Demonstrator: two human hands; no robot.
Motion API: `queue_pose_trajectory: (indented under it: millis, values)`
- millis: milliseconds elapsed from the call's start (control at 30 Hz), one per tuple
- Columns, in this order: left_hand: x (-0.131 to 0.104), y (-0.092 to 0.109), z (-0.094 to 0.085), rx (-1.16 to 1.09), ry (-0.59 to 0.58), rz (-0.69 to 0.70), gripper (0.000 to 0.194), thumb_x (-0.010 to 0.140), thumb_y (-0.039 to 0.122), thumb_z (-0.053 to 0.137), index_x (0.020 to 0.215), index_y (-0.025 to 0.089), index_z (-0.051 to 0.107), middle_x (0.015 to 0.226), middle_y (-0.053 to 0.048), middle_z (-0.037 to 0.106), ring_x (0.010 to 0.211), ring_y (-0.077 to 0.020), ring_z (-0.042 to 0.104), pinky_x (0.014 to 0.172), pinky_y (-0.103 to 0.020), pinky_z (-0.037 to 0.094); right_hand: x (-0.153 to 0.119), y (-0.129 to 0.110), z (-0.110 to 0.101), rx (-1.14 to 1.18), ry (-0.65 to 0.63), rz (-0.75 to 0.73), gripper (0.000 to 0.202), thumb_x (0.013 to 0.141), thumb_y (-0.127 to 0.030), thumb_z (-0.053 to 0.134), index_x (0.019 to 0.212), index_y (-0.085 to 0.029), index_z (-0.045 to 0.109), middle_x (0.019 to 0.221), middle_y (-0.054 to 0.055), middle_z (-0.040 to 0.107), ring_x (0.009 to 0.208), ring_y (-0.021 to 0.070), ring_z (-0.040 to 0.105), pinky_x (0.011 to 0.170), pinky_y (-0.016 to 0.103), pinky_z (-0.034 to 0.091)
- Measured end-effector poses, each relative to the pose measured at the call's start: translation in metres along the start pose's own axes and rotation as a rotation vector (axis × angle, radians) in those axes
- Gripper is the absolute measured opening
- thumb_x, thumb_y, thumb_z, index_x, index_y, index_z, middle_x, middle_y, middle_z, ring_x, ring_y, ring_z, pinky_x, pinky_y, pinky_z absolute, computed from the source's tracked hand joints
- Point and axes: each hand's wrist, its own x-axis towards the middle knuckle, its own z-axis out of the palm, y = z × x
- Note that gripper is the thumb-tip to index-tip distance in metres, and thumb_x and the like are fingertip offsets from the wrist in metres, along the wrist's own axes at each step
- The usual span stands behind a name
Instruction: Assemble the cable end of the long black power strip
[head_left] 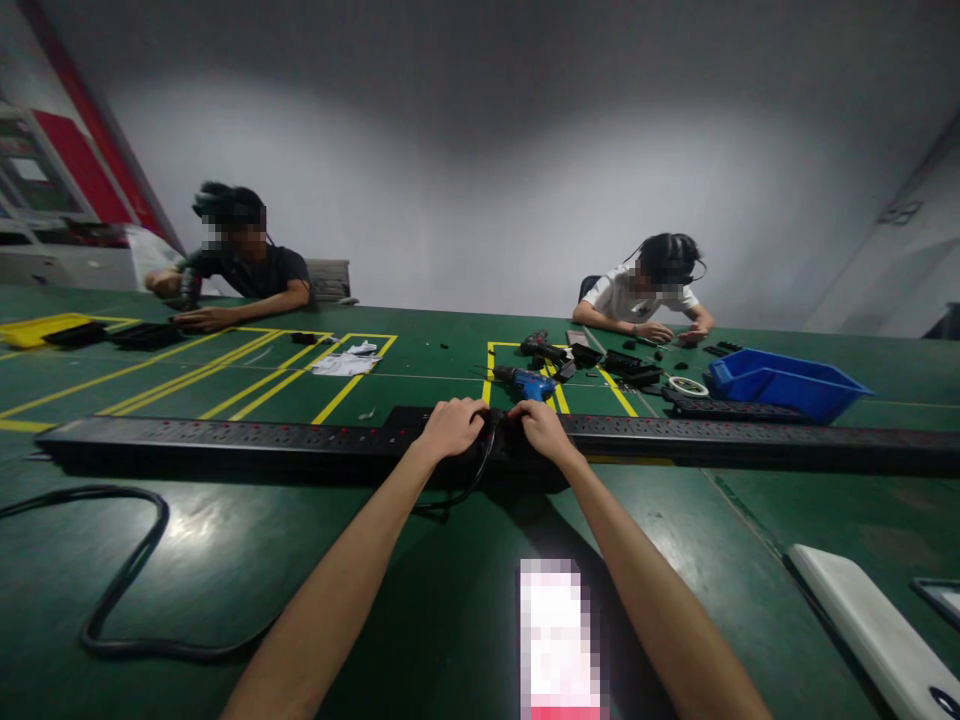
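Strip (247, 435) lies lengthwise on the bench (420, 620), roughly along the line of its far edge; right end runs out of view. Both grips are at its middle: left grip (454, 427) and right grip (543, 430) face each other, fingers bent, tips close about a small dark piece (494, 416). Cannot tell whether either is clamped on the piece or only rests there. A thin lead (480, 480) drops from it down the strip's near side.

Progress, judged from the layout: sockets line the top to left and right of me, so those stretches look done. The middle, around the piece, seems to be what is left; whether the piece is seated or loose is hidden by my fingers. Also unclear: one body, or two meeting here.

Drill (529, 383) lies beyond the strip, toward the far edge, no hand on it. Loose parts (637, 370) sit between it and the blue bin (780, 385). Thick cable (127, 570) loops on the near left; no join to the strip visible.
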Motion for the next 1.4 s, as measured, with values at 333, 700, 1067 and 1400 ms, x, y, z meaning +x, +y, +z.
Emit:
queue_pose_trajectory:
  millis: [333,700,1067,1400]
  values:
    - [-0.001,-0.004,0.001,-0.039,0.003,0.022,0.034,0.096,0.031,0.038,0.121,0.030,0.061,0.113,-0.006,0.067,0.106,-0.0240,0.060,0.096,-0.040,0.041,0.003,0.002,0.000,0.102,0.023,0.008,0.040,0.073,-0.003,0.040,0.092,-0.019,0.072,0.099,0.004,0.073,0.096,0.0184,0.065,0.087,0.026,0.048]
    - [-0.001,-0.006,0.001,-0.046,-0.022,0.024,0.036,0.097,0.033,0.038,0.124,0.030,0.061,0.116,-0.005,0.066,0.108,-0.0238,0.060,0.098,-0.040,0.041,0.004,0.005,0.002,0.127,0.020,0.012,0.038,0.073,-0.004,0.040,0.090,-0.019,0.071,0.099,0.003,0.073,0.095,0.0173,0.065,0.086,0.025,0.048]
    - [0.000,-0.003,0.002,0.000,-0.028,-0.002,0.036,0.097,0.033,0.036,0.123,0.031,0.061,0.116,-0.005,0.068,0.108,-0.0246,0.060,0.098,-0.041,0.042,0.005,0.008,0.006,0.144,0.047,-0.033,0.035,0.075,-0.004,0.044,0.093,-0.020,0.069,0.099,0.004,0.072,0.096,0.0195,0.064,0.088,0.029,0.048]
    - [0.001,-0.005,0.003,-0.024,-0.030,-0.009,0.037,0.097,0.032,0.036,0.123,0.028,0.061,0.114,-0.006,0.069,0.107,-0.0244,0.062,0.096,-0.039,0.043,-0.004,-0.019,0.006,-0.147,-0.022,-0.239,0.040,0.080,-0.027,0.067,0.119,-0.021,0.060,0.114,0.009,0.065,0.104,0.0243,0.057,0.090,0.037,0.039]
